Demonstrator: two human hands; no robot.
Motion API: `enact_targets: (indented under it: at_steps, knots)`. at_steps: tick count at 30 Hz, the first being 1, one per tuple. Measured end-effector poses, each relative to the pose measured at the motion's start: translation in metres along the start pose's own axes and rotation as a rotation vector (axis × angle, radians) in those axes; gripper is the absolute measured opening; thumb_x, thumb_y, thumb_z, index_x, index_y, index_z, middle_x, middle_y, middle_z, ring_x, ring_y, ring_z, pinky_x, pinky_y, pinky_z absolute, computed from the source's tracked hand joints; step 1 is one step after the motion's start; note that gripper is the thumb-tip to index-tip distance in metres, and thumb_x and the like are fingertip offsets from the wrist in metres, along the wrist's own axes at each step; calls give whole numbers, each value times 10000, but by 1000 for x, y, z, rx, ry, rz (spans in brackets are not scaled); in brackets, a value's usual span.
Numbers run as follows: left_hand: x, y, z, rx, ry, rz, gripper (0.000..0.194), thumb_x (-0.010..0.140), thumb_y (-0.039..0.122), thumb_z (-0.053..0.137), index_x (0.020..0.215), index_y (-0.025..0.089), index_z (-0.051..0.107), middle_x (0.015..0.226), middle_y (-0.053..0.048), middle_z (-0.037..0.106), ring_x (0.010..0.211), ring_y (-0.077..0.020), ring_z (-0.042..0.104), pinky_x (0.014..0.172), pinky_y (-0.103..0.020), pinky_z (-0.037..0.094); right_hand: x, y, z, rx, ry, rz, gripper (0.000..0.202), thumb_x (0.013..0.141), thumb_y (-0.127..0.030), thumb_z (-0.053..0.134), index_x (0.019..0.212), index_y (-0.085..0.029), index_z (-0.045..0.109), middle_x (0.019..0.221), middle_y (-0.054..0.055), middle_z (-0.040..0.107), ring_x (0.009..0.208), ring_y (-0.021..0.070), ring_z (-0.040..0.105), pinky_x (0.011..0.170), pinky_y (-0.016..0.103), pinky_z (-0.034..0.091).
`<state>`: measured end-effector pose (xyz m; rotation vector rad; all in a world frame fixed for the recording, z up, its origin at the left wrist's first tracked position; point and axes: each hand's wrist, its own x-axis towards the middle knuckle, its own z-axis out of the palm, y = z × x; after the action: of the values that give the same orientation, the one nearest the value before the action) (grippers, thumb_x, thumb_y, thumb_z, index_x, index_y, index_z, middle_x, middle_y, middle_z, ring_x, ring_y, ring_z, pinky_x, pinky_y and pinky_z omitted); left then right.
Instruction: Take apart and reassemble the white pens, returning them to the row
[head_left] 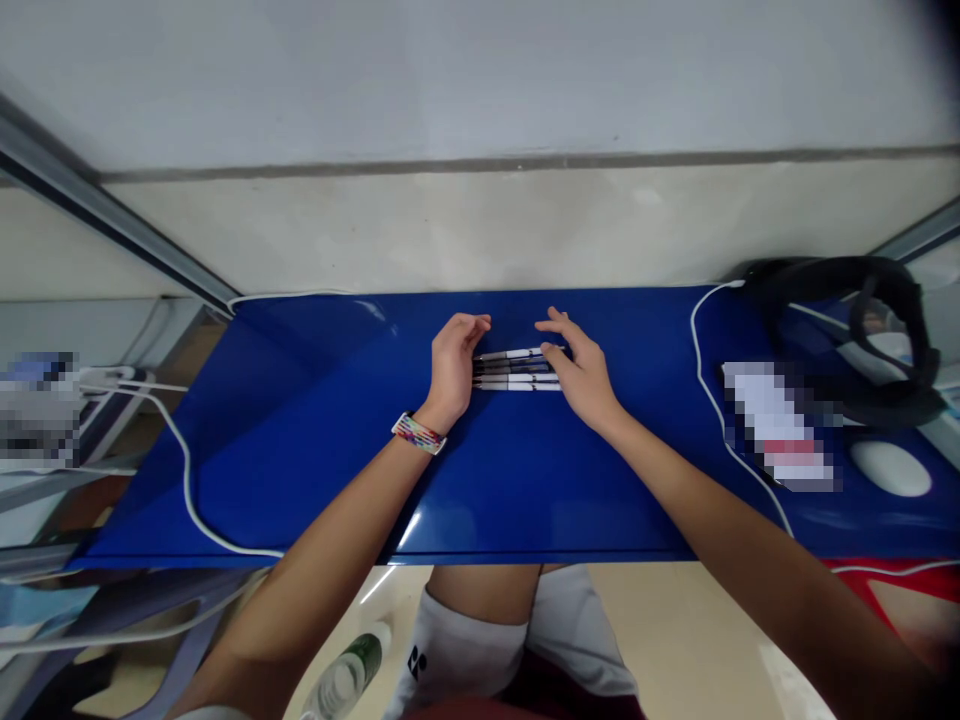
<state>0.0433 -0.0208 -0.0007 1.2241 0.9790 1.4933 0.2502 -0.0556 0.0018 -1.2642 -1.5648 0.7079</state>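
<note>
Several slim pens, white and dark, lie side by side across the middle of the blue table. At their left ends stands my left hand, on its edge, with a colourful band on the wrist; its fingers are extended and curve inward over the table. My right hand is at the right ends of the pens, its fingers apart and its thumb by the top pen. Both palms face each other with the pens between them, and neither hand is wrapped round a pen.
On the right are a black headband-like strap, a blurred-out flat object, a white mouse and a white cable. Another cable crosses the table's left side. A wall rises behind; a bottle is below the front edge.
</note>
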Motion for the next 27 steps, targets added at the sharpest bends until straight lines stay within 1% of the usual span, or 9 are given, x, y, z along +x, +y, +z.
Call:
enact_targets:
  at_steps: [2,4,6,8,14,18,21,24,27]
  knots:
    - [0,0,0,-58,21,-7,258,1021,399,611,835,224,649,1029,-66,719,1223,-231,708,1167,-422,539,-1,-2,-4,-34,-1,-43,286,1029,-274,644,1288,-271,765,1665,105,629,1679,350,424,1360,652,337]
    - [0,-1,0,-105,41,-25,250,996,393,649,825,213,673,1022,-64,722,1198,-222,703,1140,-390,536,-3,-5,-9,-72,-37,-119,191,1019,-252,656,1148,-266,797,1595,101,689,1637,364,490,1337,657,382]
    - [0,0,-1,-123,51,-32,256,985,399,669,814,209,687,1012,-63,729,1170,-216,703,1100,-362,540,-4,-8,-14,-117,-111,-222,137,1003,-223,676,977,-264,804,1523,89,736,1593,373,543,1312,652,426]
    - [0,0,-2,-105,46,-19,256,987,395,678,811,209,694,1009,-63,735,1161,-215,704,1062,-342,545,-5,-10,-17,-167,-190,-328,156,988,-195,696,896,-269,799,1495,71,747,1581,378,547,1297,658,449]
    - [3,2,-8,-36,69,-12,312,1026,436,669,815,208,687,1049,-76,747,1141,-223,711,970,-323,557,-9,-11,-16,-227,-324,-488,165,949,-138,733,990,-269,823,1519,93,720,1592,396,509,1274,682,476]
    - [5,4,-12,-53,81,-33,313,1019,442,683,813,207,673,1058,-79,735,1102,-223,709,941,-331,569,-9,-12,-16,-235,-367,-549,138,946,-134,744,910,-252,806,1524,104,711,1596,402,497,1270,674,480]
    - [5,7,-13,-58,83,-40,299,1010,432,679,819,202,674,1063,-79,732,1070,-211,708,919,-324,575,-8,-12,-19,-238,-368,-567,106,943,-158,774,933,-260,804,1540,99,700,1599,400,492,1262,680,482]
    - [5,8,-13,-36,91,-50,311,1011,454,664,826,203,661,1072,-80,733,1057,-200,710,913,-314,580,-6,-11,-23,-284,-378,-590,78,915,-220,844,969,-258,803,1559,110,683,1609,420,476,1275,708,451]
    - [6,7,-14,-36,84,-52,311,1011,453,661,828,203,661,1074,-83,737,1041,-194,711,906,-311,582,-6,-11,-25,-339,-420,-616,96,882,-241,885,900,-242,791,1561,119,681,1621,440,454,1308,724,393]
